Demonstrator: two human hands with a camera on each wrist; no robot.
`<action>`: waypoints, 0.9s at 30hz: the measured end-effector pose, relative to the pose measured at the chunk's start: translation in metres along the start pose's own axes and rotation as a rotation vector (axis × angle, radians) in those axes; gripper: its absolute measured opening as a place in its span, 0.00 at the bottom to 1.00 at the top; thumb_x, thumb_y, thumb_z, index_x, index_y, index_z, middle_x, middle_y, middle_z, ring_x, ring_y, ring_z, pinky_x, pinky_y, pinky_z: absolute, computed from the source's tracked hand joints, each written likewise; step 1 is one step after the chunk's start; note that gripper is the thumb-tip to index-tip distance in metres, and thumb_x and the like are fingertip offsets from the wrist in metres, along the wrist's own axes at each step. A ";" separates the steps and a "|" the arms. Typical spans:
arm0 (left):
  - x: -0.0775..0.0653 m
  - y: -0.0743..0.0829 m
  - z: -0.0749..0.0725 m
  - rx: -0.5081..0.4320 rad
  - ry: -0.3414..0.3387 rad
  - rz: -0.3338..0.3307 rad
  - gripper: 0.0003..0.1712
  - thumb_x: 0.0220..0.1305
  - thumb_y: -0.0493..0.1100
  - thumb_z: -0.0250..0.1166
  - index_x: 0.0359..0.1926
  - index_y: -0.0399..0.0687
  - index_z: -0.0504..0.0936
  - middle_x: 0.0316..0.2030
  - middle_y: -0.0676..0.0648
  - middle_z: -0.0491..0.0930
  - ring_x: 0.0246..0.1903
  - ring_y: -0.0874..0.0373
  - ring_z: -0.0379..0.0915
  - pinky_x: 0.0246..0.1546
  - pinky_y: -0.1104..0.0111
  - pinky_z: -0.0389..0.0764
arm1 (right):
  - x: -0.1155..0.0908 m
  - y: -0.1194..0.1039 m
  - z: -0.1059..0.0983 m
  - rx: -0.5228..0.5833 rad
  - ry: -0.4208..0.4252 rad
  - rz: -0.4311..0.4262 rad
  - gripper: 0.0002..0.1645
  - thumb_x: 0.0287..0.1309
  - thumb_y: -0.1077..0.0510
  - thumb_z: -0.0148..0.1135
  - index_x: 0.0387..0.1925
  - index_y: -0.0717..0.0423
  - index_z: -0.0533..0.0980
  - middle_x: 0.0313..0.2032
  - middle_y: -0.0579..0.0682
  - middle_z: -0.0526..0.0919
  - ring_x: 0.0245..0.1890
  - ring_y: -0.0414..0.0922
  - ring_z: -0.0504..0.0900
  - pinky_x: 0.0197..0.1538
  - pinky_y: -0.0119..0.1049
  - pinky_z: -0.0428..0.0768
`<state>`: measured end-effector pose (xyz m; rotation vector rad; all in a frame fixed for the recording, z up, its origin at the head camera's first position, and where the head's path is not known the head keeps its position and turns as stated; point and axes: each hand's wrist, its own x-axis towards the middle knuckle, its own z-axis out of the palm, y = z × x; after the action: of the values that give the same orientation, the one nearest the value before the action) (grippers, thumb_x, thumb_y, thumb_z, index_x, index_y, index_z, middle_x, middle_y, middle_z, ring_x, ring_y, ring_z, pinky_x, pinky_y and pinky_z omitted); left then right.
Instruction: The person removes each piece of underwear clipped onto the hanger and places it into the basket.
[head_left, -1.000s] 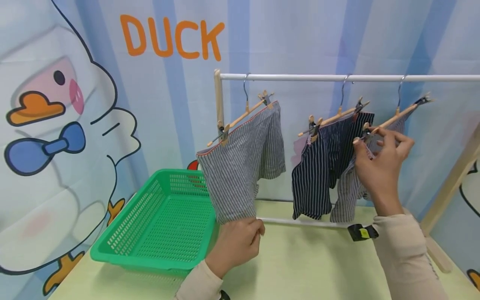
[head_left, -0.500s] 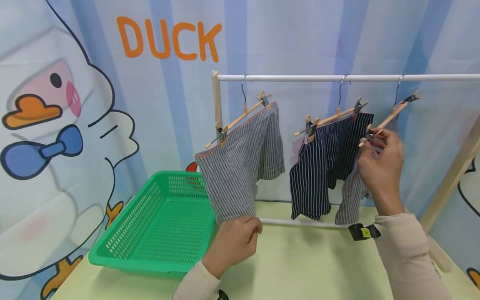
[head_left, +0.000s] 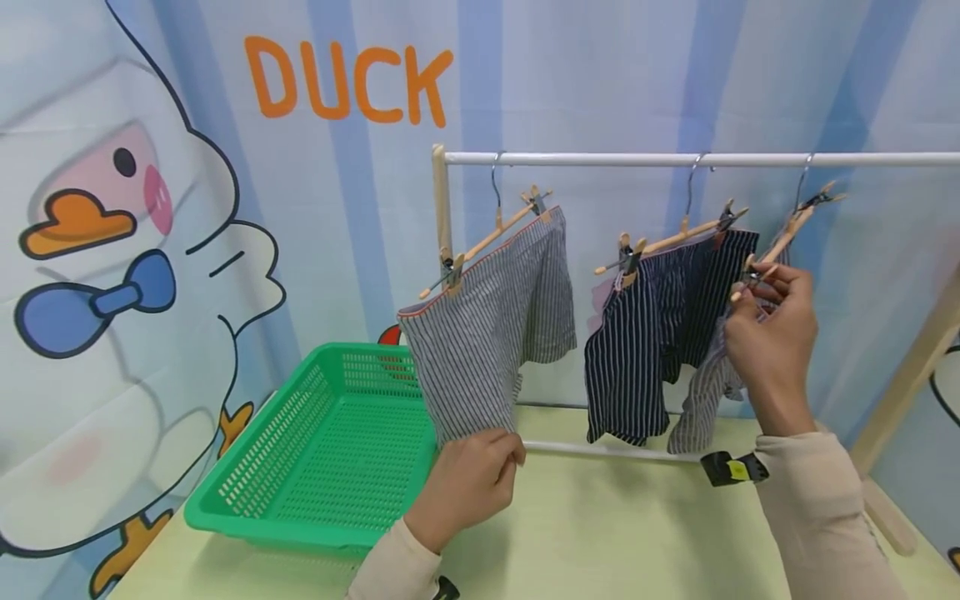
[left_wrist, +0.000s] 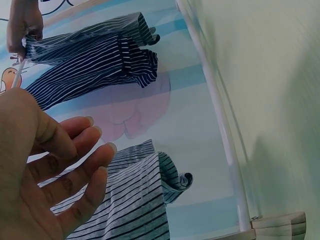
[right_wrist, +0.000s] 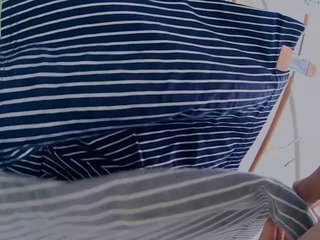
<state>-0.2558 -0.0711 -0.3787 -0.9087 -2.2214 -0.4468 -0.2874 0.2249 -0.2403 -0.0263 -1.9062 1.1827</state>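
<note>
In the head view my right hand (head_left: 776, 342) pinches the clip (head_left: 752, 273) at the near end of the rightmost wooden hanger (head_left: 791, 229). Light grey striped shorts (head_left: 701, 408) hang from that hanger, partly behind the hand. The right wrist view has my fingertips at the waistband corner of these grey shorts (right_wrist: 200, 195). My left hand (head_left: 472, 479) is low, in front of the hem of the left grey striped shorts (head_left: 480, 350). Its fingers are loosely curled around nothing in the left wrist view. Navy striped shorts (head_left: 626, 358) hang clipped between the two grey pairs.
A white rail (head_left: 585, 158) on wooden posts carries the hangers. On the left of the pale table (head_left: 585, 533) stands a green plastic basket (head_left: 341, 450) with nothing visible inside. Behind is a duck-print curtain (head_left: 360, 250). A lower white bar (head_left: 585, 450) runs along the rack.
The near end of the rightmost hanger has swung slightly right with my right hand, and its grey shorts have shifted along. My left hand stays almost where it was. The head view shifts slightly.
</note>
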 end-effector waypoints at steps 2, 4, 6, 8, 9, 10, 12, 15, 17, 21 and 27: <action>0.001 0.000 0.000 -0.002 -0.002 0.001 0.09 0.50 0.32 0.58 0.24 0.51 0.80 0.22 0.57 0.78 0.21 0.65 0.71 0.17 0.69 0.76 | -0.001 0.000 0.000 0.007 0.010 -0.011 0.19 0.68 0.63 0.43 0.59 0.54 0.64 0.50 0.50 0.70 0.45 0.39 0.70 0.40 0.30 0.71; 0.001 0.000 0.000 -0.007 -0.004 0.005 0.09 0.50 0.32 0.58 0.24 0.51 0.80 0.22 0.57 0.77 0.21 0.65 0.70 0.17 0.70 0.76 | -0.001 0.000 0.000 0.013 0.021 -0.027 0.19 0.67 0.63 0.43 0.58 0.53 0.64 0.50 0.51 0.70 0.45 0.39 0.70 0.40 0.30 0.71; 0.001 0.000 0.000 -0.012 -0.003 0.009 0.09 0.50 0.32 0.58 0.24 0.51 0.80 0.21 0.57 0.77 0.21 0.65 0.70 0.17 0.70 0.75 | -0.002 -0.001 0.000 0.014 0.029 -0.043 0.19 0.68 0.63 0.42 0.59 0.54 0.63 0.51 0.52 0.70 0.46 0.41 0.71 0.42 0.33 0.71; 0.002 0.000 0.000 -0.022 -0.004 0.010 0.09 0.51 0.32 0.58 0.24 0.51 0.80 0.22 0.56 0.77 0.21 0.65 0.70 0.17 0.71 0.75 | -0.002 -0.004 0.000 0.020 0.036 -0.055 0.20 0.68 0.63 0.41 0.59 0.54 0.63 0.52 0.53 0.70 0.47 0.42 0.71 0.43 0.35 0.71; 0.002 0.000 0.000 -0.023 -0.003 0.012 0.09 0.51 0.32 0.58 0.24 0.51 0.80 0.22 0.56 0.77 0.21 0.65 0.70 0.17 0.71 0.75 | -0.002 -0.005 0.001 0.024 0.041 -0.061 0.20 0.68 0.63 0.41 0.59 0.54 0.63 0.52 0.53 0.71 0.47 0.42 0.71 0.43 0.36 0.71; 0.003 0.000 0.000 -0.020 0.001 0.014 0.09 0.51 0.32 0.58 0.24 0.51 0.80 0.22 0.56 0.78 0.21 0.65 0.70 0.17 0.70 0.76 | -0.002 -0.006 0.002 0.030 0.048 -0.070 0.20 0.68 0.63 0.41 0.60 0.54 0.63 0.51 0.53 0.71 0.47 0.42 0.71 0.43 0.35 0.71; 0.004 0.000 -0.001 -0.015 0.013 0.017 0.09 0.51 0.32 0.58 0.24 0.50 0.80 0.23 0.56 0.78 0.21 0.65 0.71 0.17 0.70 0.76 | -0.002 -0.008 0.004 0.036 0.067 -0.091 0.19 0.68 0.63 0.42 0.59 0.55 0.63 0.51 0.52 0.71 0.45 0.41 0.71 0.42 0.34 0.70; 0.006 0.000 -0.003 -0.004 0.038 0.024 0.09 0.50 0.32 0.58 0.25 0.50 0.80 0.23 0.56 0.78 0.22 0.64 0.72 0.18 0.70 0.76 | -0.004 -0.008 0.006 0.043 0.088 -0.121 0.18 0.68 0.63 0.44 0.58 0.58 0.63 0.49 0.51 0.71 0.43 0.40 0.70 0.39 0.32 0.68; 0.007 0.000 -0.004 -0.006 0.045 0.027 0.09 0.50 0.31 0.58 0.25 0.50 0.80 0.23 0.56 0.78 0.22 0.65 0.72 0.18 0.71 0.76 | -0.005 -0.008 0.007 0.041 0.100 -0.132 0.18 0.67 0.63 0.45 0.58 0.58 0.64 0.49 0.50 0.70 0.42 0.40 0.69 0.38 0.30 0.67; 0.010 0.002 -0.007 -0.018 0.047 0.026 0.09 0.52 0.31 0.57 0.27 0.49 0.80 0.23 0.56 0.78 0.23 0.65 0.71 0.19 0.71 0.77 | -0.007 -0.008 0.008 0.047 0.120 -0.160 0.17 0.67 0.64 0.46 0.56 0.60 0.64 0.49 0.53 0.70 0.41 0.40 0.69 0.38 0.31 0.67; 0.015 0.005 -0.011 -0.022 0.072 0.021 0.10 0.55 0.32 0.56 0.36 0.46 0.80 0.29 0.53 0.80 0.29 0.63 0.72 0.22 0.68 0.79 | -0.016 -0.005 0.010 0.061 0.137 -0.161 0.17 0.66 0.64 0.47 0.56 0.61 0.64 0.51 0.55 0.67 0.39 0.35 0.65 0.39 0.30 0.66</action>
<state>-0.2552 -0.0660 -0.3598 -0.9129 -2.1440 -0.4873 -0.2821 0.2084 -0.2487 0.0757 -1.7192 1.1013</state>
